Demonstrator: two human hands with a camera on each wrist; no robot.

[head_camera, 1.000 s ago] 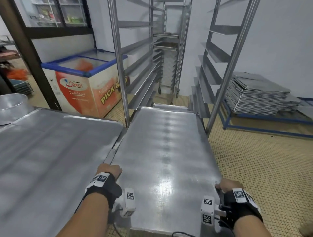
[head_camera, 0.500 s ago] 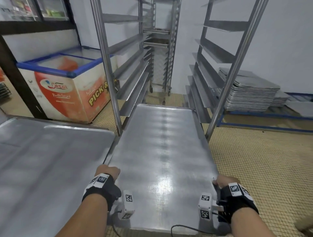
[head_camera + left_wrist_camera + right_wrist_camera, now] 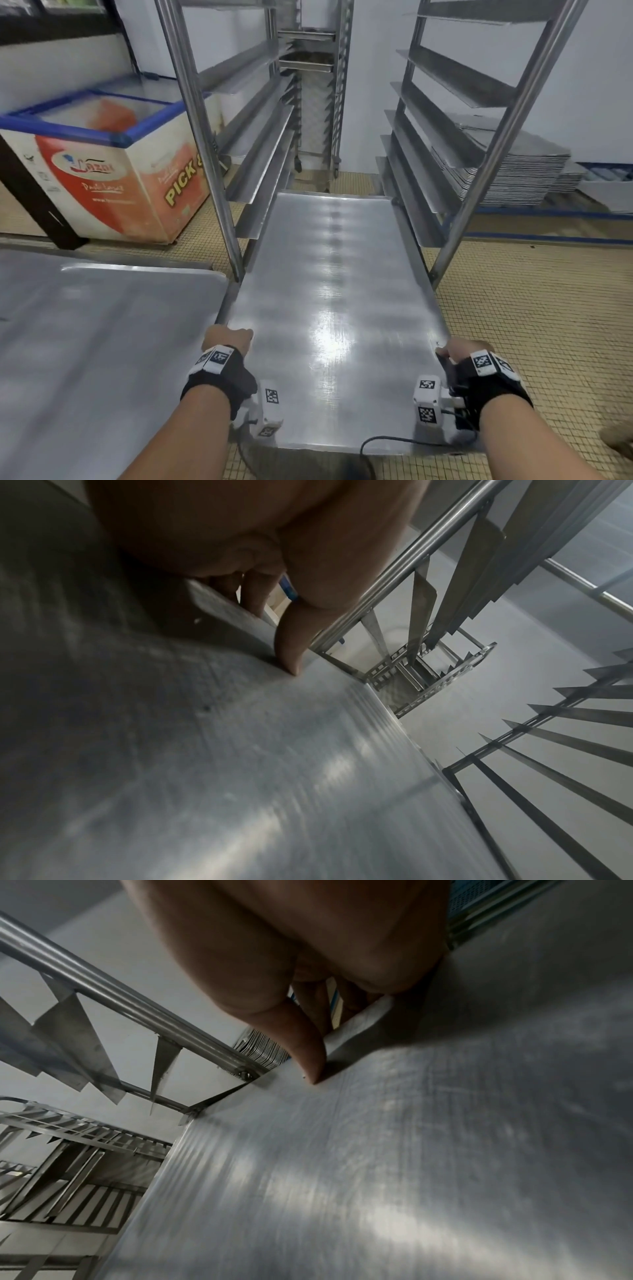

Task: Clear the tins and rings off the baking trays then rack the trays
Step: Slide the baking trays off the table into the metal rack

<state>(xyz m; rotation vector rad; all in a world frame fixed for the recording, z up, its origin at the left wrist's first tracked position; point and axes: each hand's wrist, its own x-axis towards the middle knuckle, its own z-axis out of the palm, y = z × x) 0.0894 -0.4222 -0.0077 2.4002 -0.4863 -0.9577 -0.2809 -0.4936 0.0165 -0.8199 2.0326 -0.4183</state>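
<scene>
I hold a bare steel baking tray [image 3: 335, 274] level in front of me. My left hand [image 3: 227, 339] grips its left rim near the close end, thumb [image 3: 291, 647] on top and fingers curled under the edge. My right hand [image 3: 460, 351] grips the right rim the same way, thumb [image 3: 308, 1056] pressed on the tray [image 3: 377, 1150]. The tray's far end lies between the side runners of the tall steel rack [image 3: 212, 137], about level with a low runner pair. No tins or rings are on it.
A steel table [image 3: 85, 342] lies to my left, touching the tray's side. A red and white chest freezer [image 3: 113, 171] stands beyond it. A stack of trays [image 3: 513, 174] sits on a low blue frame at right. A second rack [image 3: 318, 102] stands behind.
The tray has slid forward into the rack, its far end now well between the runners. My view has come closer to the rack; the round tin at far left has left the view.
</scene>
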